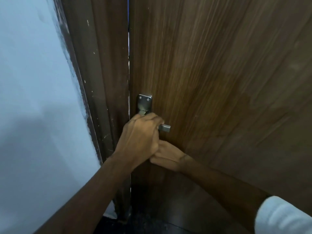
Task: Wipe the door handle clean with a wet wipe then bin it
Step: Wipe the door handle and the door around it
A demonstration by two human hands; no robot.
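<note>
- Door point(219, 73): one, brown wood grain, fills the right and centre of the view.
- Frame point(101, 81): one, dark brown, left of the door, flecked with white paint chips; a thin bright gap runs between it and the door edge.
- Wall point(33, 98): one, pale blue-white, far left; rough paint line where it meets the frame.
- Handle point(165, 128): one, grey metal lever on the door near its left edge. Only its square right tip shows, sticking out past the fingers.
- Plate point(145, 103): one, grey metal, upright behind the handle, with two screws at its top corners. Its lower part is hidden by the hands.
- Left hand point(140, 137): one, bare forearm coming up from the lower left. Its fingers are curled over and closed on the handle, knuckles up, covering most of the lever.
- Right hand point(166, 156): one, forearm coming in from the lower right. It lies just below and to the right of the left hand, touching it, and sits under the handle. Its fingers are tucked behind the left hand, so whether it grips anything cannot be told.
- Sleeve point(283, 217): one, white, at the lower right corner on the right arm.
- Floor point(168, 217): dark, at the bottom between the two arms.
- Wipe: cannot be made out; whether it lies inside either hand cannot be told.
</note>
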